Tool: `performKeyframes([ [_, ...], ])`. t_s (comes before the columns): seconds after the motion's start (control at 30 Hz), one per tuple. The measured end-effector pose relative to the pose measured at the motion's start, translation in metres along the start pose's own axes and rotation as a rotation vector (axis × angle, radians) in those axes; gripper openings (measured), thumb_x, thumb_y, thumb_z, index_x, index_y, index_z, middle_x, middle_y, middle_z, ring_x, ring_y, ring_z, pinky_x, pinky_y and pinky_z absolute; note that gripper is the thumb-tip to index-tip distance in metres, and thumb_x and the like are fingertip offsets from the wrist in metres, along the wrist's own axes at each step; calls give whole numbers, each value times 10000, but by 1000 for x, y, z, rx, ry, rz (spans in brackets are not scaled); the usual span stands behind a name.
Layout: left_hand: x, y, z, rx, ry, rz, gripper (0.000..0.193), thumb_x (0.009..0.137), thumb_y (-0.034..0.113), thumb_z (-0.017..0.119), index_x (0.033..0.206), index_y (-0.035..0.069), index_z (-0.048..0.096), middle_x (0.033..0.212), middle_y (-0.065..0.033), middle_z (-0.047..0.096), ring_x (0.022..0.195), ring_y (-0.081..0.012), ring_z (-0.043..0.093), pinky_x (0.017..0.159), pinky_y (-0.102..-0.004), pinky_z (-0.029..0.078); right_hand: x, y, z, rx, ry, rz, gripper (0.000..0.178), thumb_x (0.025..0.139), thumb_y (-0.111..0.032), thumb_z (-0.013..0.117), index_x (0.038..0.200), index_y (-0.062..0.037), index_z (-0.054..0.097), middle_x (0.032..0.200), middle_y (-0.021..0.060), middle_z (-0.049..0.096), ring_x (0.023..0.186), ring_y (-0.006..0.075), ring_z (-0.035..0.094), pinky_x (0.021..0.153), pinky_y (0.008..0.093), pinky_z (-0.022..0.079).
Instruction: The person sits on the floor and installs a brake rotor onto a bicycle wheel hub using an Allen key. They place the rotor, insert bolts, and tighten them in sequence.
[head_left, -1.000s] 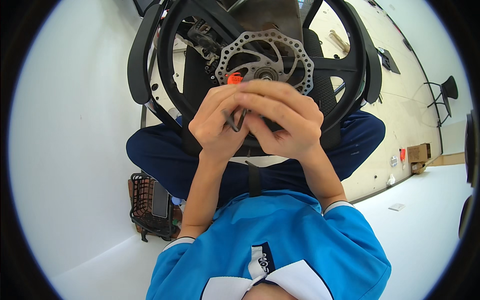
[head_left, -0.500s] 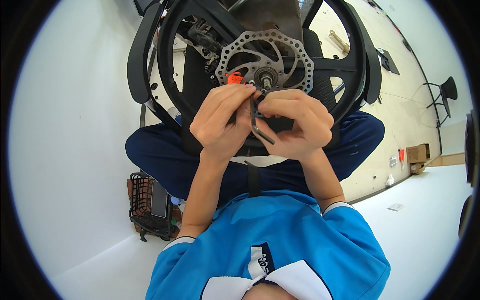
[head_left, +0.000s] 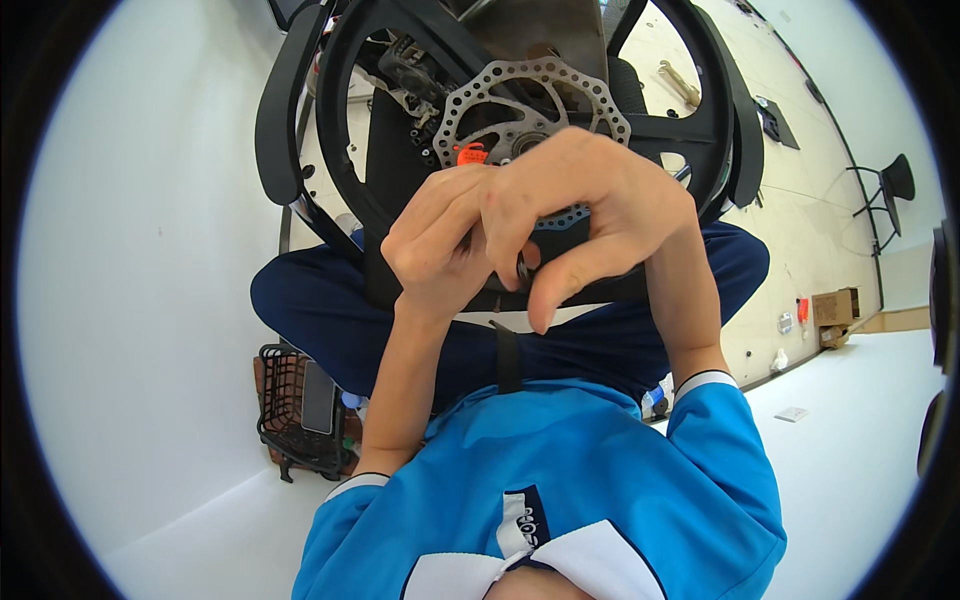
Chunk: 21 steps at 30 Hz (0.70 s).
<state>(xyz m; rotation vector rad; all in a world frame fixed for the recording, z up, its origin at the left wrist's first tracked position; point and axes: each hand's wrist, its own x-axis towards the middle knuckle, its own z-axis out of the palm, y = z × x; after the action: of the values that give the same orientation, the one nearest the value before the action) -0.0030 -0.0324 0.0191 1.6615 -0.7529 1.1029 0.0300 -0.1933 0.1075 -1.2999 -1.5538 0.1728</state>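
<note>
A silver brake disc (head_left: 617,125) with drilled holes is mounted on a black spoked wheel (head_left: 336,100), which lies in front of me. At the near edge of the disc, my left hand (head_left: 435,240) is closed with its fingertips pinched around a black hex key (head_left: 523,270). Only the bent end of the key shows; its tip toward the disc is hidden. My right hand (head_left: 610,205) arches over the left fingertips and the disc's hub, its fingers curled at the key's bent end. An orange tag (head_left: 471,154) lies on the disc beside my left hand.
The wheel rests on a black chair seat between two armrests (head_left: 277,140) (head_left: 745,130). Metal parts (head_left: 410,75) lie at its left. On the floor are a black basket (head_left: 285,415) with a phone (head_left: 319,398), a cardboard box (head_left: 836,308) and a black chair (head_left: 890,185).
My right hand has risen and turned over the hub, its thumb now pointing toward me. The hex key's bent end has swung and is mostly covered. My left hand has hardly moved.
</note>
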Motion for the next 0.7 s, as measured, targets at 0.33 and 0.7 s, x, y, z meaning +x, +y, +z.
performKeyframes([
  [0.33,-4,-1,-15,-20,-43,-104,259,687,-29,766,946,-34,753,904,-137,749,830,-265,737,752,-321,579,-2,10,45,-196,338,-16,284,689,-219,935,789,-60,722,705,12,653,590,144,565,538,271,401],
  [0.7,-24,-56,-28,460,-758,-660,110,824,-18,659,914,-72,692,934,-259,685,887,-447,670,843,-477,537,-17,-3,33,229,371,-18,283,857,-258,804,728,-25,706,687,56,662,570,167,532,573,325,359],
])
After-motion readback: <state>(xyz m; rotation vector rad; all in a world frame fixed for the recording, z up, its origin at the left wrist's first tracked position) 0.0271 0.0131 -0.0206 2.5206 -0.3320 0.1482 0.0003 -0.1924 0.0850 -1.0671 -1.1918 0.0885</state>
